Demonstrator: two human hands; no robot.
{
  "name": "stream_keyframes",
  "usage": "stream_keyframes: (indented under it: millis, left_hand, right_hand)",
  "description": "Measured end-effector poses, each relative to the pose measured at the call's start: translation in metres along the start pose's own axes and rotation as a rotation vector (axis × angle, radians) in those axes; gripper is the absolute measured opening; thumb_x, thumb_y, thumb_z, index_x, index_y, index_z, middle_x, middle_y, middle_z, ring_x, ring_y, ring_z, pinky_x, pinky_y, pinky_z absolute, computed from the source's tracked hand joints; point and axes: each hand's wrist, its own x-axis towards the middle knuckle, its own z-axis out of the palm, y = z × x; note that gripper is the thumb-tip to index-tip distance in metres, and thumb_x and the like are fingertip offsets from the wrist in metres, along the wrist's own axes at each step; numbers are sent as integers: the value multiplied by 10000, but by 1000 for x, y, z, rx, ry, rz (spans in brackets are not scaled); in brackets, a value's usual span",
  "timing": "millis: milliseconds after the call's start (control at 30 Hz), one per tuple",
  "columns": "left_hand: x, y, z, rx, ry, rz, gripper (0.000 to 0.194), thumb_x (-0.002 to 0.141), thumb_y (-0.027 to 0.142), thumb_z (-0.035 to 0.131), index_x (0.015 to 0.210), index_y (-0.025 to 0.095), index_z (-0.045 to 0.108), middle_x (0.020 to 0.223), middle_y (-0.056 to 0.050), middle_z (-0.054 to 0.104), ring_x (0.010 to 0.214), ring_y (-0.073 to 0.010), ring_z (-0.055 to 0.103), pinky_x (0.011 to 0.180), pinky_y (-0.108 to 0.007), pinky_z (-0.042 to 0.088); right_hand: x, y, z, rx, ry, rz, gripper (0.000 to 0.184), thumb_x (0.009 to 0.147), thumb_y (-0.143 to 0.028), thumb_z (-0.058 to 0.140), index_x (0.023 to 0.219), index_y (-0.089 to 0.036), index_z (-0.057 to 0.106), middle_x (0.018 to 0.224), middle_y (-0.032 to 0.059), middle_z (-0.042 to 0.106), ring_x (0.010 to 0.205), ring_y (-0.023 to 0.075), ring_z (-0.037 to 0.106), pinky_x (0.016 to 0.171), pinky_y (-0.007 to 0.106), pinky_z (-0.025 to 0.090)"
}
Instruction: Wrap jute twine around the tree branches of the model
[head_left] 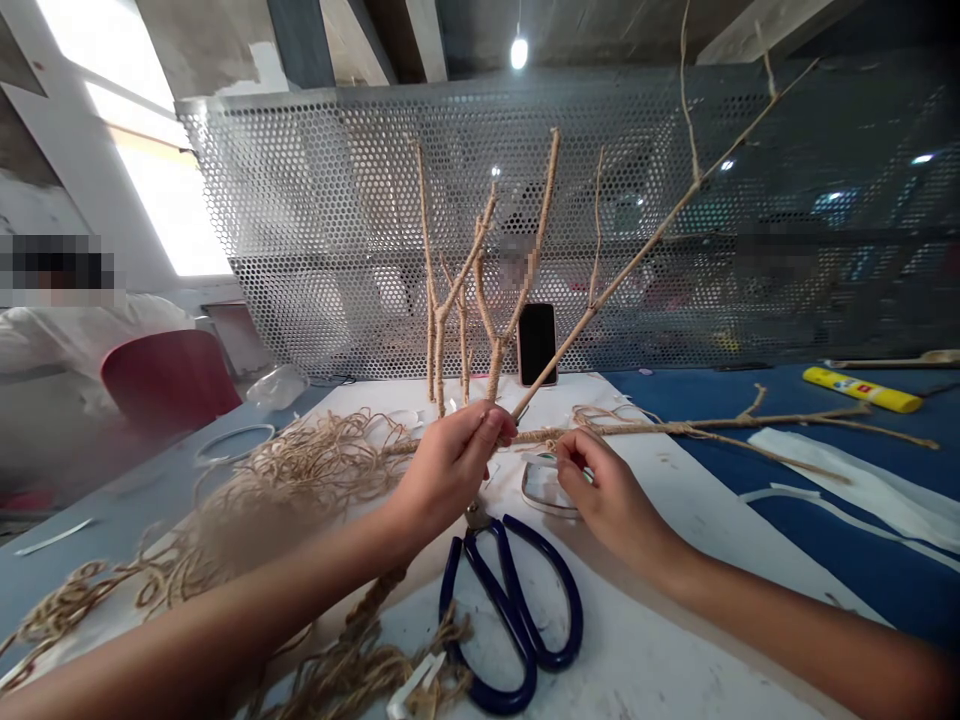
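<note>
in the head view, the left hand (459,452) has its fingers clamped on the low end of the bare branch (637,256), which leans up to the far right; a grip there probably steadies its whole length. just to the right, the right hand (600,490) brings thumb and forefinger close together by a pale strip (541,460); i cannot tell whether they pinch it. wrapped upright branches (495,365) stand beyond the left hand. blue-handled scissors (516,612) lie near, between the forearms, presumably for easy reach, while loose twine (319,460) is heaped at left, perhaps to avoid snagging.
</note>
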Motion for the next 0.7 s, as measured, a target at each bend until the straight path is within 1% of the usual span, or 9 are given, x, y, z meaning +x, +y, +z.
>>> stream_keyframes:
  millis: [67,233,367,467,600,700]
  left_hand:
    - [0,0,-1,21,0,6,323,911,392,318,776,185,525,563,53,365,495,-78,376,509,-198,377]
    - [0,5,-2,122,17,40,313,914,354,332,732,177,515,640,30,460,563,-84,434,545,-200,359]
    - [-1,8,-2,182,27,55,324,920,337,316,703,176,495,632,31,456,562,-85,415,531,-198,325]
    - [-1,5,-1,215,41,60,332,921,338,307,688,179,481,610,32,445,546,-86,399,515,-200,306]
    - [-2,1,0,196,117,36,338,921,363,294,667,188,431,574,36,426,514,-91,381,494,-197,303]
    - [-1,0,0,246,163,104,326,917,346,312,673,187,458,700,9,468,606,-105,434,538,-201,342]
  right_hand:
    - [0,0,0,1,-3,-2,161,815,-132,390,684,-216,349,674,-40,361,625,128,365,565,253,317]
    - [0,0,-1,11,-14,3,165,819,-135,392,682,-215,346,674,-41,373,634,127,374,581,256,319]
    - [0,1,-1,8,-10,-9,159,821,-139,400,687,-213,354,688,-37,392,655,130,387,607,261,325]
    - [1,2,0,8,-2,-23,155,821,-142,405,691,-212,360,695,-36,397,660,131,391,610,263,328]
    - [1,1,0,6,4,-25,159,817,-129,406,687,-211,363,696,-35,395,657,129,387,605,261,330]
    - [0,0,-1,-1,7,-21,163,816,-123,402,684,-212,364,689,-36,386,647,129,379,590,259,327]
